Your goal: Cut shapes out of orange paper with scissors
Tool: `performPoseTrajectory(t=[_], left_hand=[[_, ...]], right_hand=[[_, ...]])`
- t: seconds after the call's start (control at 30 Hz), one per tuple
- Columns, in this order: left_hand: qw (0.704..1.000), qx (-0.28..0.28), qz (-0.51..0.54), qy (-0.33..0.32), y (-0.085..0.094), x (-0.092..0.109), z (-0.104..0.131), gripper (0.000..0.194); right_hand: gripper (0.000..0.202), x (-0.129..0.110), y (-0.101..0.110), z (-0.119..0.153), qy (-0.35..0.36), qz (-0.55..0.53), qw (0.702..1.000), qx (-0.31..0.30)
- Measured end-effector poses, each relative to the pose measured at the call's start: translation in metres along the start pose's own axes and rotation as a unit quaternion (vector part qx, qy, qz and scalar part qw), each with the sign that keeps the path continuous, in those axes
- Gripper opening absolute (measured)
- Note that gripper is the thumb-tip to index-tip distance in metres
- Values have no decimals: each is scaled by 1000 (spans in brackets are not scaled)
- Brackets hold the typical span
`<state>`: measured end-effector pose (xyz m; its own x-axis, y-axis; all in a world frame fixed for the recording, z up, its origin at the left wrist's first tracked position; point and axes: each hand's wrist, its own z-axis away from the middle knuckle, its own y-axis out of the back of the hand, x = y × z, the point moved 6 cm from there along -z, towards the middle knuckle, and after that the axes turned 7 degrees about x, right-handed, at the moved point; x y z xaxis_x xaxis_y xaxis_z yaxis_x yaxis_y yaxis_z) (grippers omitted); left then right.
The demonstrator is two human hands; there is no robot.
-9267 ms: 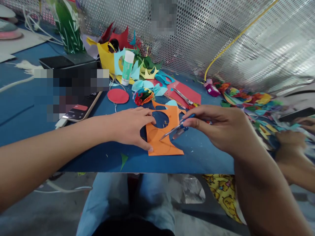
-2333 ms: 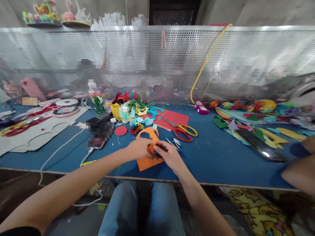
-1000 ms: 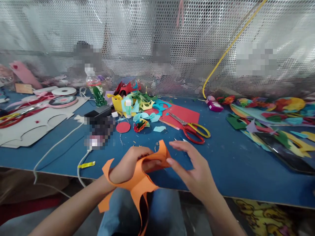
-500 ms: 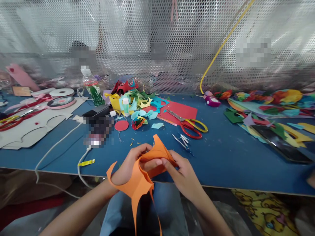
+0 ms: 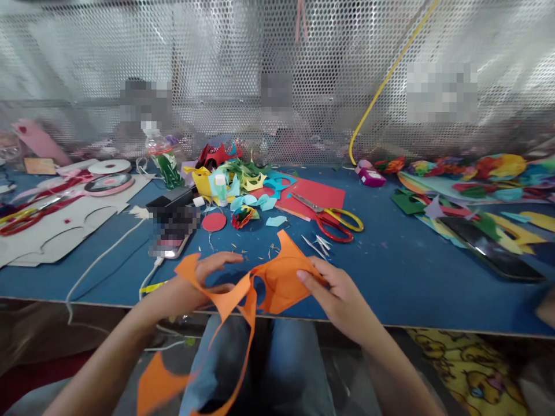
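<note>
My right hand (image 5: 340, 292) pinches the right edge of a cut sheet of orange paper (image 5: 281, 277) between thumb and fingers, just above the table's front edge. A faint curved line shows on this part. Cut-out strips trail from its left side across my left wrist and hang over my lap. My left hand (image 5: 203, 283) lies behind these strips with fingers stretched apart, its palm partly hidden by the paper. Beyond my hands lie red-and-yellow-handled scissors (image 5: 333, 222), a pair of small silver snips (image 5: 318, 245) and a red paper disc (image 5: 214, 222).
On the blue table (image 5: 381, 289) are a heap of paper scraps (image 5: 249, 173), red paper (image 5: 325, 193), a glue stick (image 5: 221, 189), a green-labelled bottle (image 5: 165, 159) and a cabled phone (image 5: 171, 234). A dark phone (image 5: 489, 248) rests at the right. A perforated metal panel (image 5: 238, 58) stands behind.
My left hand has pulled back leftward from the orange paper and its fingers have spread. The right hand keeps its hold. The paper's strips now hang farther left and lower.
</note>
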<state>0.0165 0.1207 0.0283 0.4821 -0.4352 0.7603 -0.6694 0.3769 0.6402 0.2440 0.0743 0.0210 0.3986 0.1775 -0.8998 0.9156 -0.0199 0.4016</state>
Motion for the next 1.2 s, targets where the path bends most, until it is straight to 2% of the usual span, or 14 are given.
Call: performPoseTrajectory(t=[0.03,0.13,0.2,0.27,0.33,0.4,0.5,0.6,0.7,0.83,0.97,1.2], left_hand=[[1000,13,-11,27,11,-3,1,37],[990,126,26,58,37,5,-2,32],[983,159,81,48,39,19,-8,37],[986,104,130,34,26,35,-17,38],[992,52,103,56,12,44,-24,40],[996,27,73,53,3,51,-30,34],[993,48,89,57,0,51,-35,28],[988,76,117,65,0,48,-37,28],[995,54,76,47,-4,50,-38,26],[999,18,48,14,-11,57,-40,24],[997,13,72,23,-16,56,-40,25],[992,18,119,47,-16,45,-35,25]], right_hand=[[31,-2,4,-2,5,9,1000,-8],[30,-9,10,-9,21,32,998,-44],[30,-15,10,-15,28,50,995,-81],[30,-22,6,-19,35,74,988,-129],[26,-29,4,-21,43,94,980,-170],[23,-32,4,-23,46,100,976,-186],[18,-28,9,-25,43,92,984,-150],[25,-17,16,-26,39,64,995,-69],[29,-11,21,-25,41,41,998,-16],[27,-17,22,-22,45,38,998,-20],[28,-24,22,-22,47,40,998,-31],[26,-17,24,-23,43,20,999,20]])
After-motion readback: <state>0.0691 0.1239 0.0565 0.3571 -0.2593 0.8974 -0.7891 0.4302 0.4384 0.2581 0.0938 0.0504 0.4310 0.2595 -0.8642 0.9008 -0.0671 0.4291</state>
